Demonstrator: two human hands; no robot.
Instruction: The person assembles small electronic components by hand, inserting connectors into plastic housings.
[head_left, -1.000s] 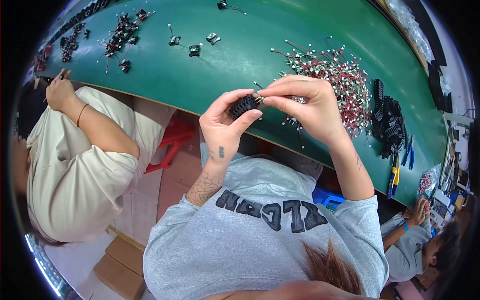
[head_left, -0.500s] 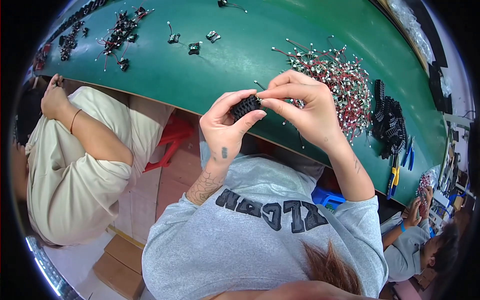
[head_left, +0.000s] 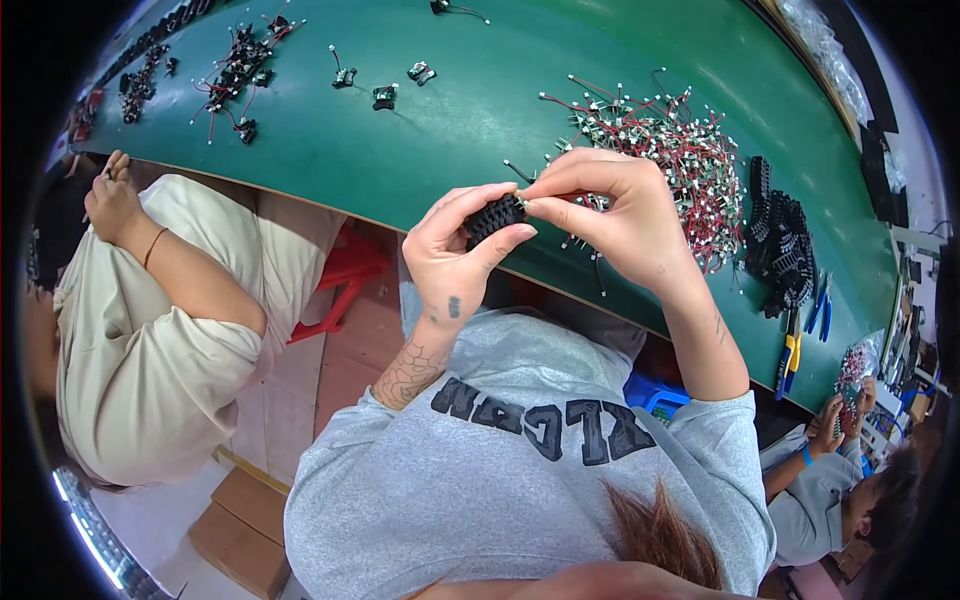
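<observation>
My left hand (head_left: pixel 447 243) is wrapped round a black, knobbly bundle of small plastic parts (head_left: pixel 494 219), thumb along its lower side. At the bundle's right end, my right hand (head_left: pixel 622 212) pinches with thumb and forefinger; the small piece between them is mostly hidden. Beyond the right hand lies a large heap of little circuit boards with red and black wires and white plugs (head_left: pixel 680 150). Both hands are just over the near edge of the green table (head_left: pixel 480 110).
Several black parts with boards (head_left: pixel 385 97) lie at far left. On the right are black ridged strips (head_left: pixel 780 240), blue-handled pliers (head_left: pixel 820 308) and a yellow-and-blue tool (head_left: pixel 789 360). One person in beige sits left by a red stool (head_left: pixel 345 285); another works far right.
Both hands and the black bundle have shifted very slightly right, the fingertips staying at the bundle's end. The hand of the person at left has moved a little.
</observation>
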